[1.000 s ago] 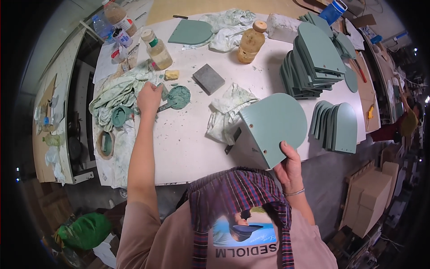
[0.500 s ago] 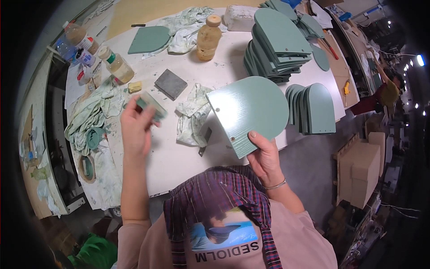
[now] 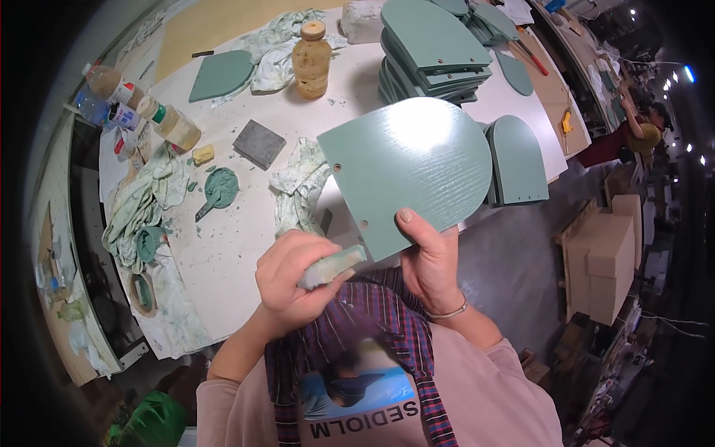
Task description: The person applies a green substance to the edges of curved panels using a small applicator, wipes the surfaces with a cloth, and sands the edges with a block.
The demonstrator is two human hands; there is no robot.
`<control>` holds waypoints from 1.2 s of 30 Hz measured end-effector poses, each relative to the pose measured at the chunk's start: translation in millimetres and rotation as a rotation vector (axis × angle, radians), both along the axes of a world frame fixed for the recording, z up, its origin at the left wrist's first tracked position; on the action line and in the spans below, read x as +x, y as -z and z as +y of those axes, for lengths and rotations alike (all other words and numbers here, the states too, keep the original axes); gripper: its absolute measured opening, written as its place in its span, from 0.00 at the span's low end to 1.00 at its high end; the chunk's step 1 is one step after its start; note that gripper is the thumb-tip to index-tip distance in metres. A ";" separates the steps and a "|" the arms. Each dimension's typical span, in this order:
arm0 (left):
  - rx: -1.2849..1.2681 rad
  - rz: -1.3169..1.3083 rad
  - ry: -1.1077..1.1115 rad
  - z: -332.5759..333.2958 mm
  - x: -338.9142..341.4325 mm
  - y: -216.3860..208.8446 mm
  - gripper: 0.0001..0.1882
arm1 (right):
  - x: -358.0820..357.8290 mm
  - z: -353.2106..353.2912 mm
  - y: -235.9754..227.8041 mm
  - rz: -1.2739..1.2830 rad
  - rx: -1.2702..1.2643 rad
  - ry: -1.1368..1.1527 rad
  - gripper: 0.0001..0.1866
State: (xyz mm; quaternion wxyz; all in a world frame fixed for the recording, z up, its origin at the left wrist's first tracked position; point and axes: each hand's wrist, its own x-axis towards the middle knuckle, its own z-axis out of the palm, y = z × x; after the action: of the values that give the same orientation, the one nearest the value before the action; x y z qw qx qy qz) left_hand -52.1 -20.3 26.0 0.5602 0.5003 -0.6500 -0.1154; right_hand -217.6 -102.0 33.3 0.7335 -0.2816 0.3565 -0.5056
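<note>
**Green panel held up, pad at its lower edge**

At the far left edge of the white table (image 3: 246, 246) stand plastic bottles (image 3: 112, 93), with a paint-stained rag (image 3: 145, 208) heaped below them. Just to the right lie a small yellow sponge (image 3: 202, 154), a dark square block (image 3: 258, 144) and a round green lid (image 3: 221, 187) smeared with paint. Further back a flat green board (image 3: 221, 74) lies beside a crumpled cloth (image 3: 279, 45), and an amber bottle (image 3: 311, 61) with a cork stands upright near it.

The left hand (image 3: 294, 283) is close to the chest, fingers curled tight around a pale green pad (image 3: 333, 267); the pad's tip points toward the panel's lower corner, and whether it touches the edge cannot be told. Behind the hand a second stained cloth (image 3: 298, 186) lies on the table.

The right hand (image 3: 432, 261) grips the panel (image 3: 413, 167), an arched green board with small holes near its straight edge. The thumb presses on the glossy face and the other fingers are hidden behind it. The panel is held in the air, tilted, above the near table edge.

To the right, a stack (image 3: 432, 48) of like boards sits at the back, and more arched boards (image 3: 518, 160) stand on edge just behind the panel. Cardboard boxes (image 3: 611, 253) rest on the floor at far right.
</note>
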 end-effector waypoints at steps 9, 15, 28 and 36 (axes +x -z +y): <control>-0.042 -0.103 -0.018 3.8 -8.4 -4.0 0.23 | -0.3 2.1 -0.6 -0.028 -0.009 0.012 0.20; -0.032 -0.102 -0.003 4.7 -13.0 -4.7 0.22 | -0.9 3.6 -2.6 -0.026 -0.019 -0.028 0.23; -0.084 -0.160 -0.083 -4.3 -2.8 -8.9 0.21 | 3.4 8.5 -3.6 -0.077 -0.004 -0.005 0.21; -0.062 -0.104 0.011 2.0 -8.5 -8.2 0.19 | -1.1 4.1 0.0 -0.066 -0.032 -0.009 0.22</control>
State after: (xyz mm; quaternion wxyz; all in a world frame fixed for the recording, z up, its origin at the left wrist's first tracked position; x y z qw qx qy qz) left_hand -60.7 -18.3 34.2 0.5404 0.4844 -0.6841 -0.0723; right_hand -218.7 -97.9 33.3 0.7425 -0.2781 0.3229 -0.5167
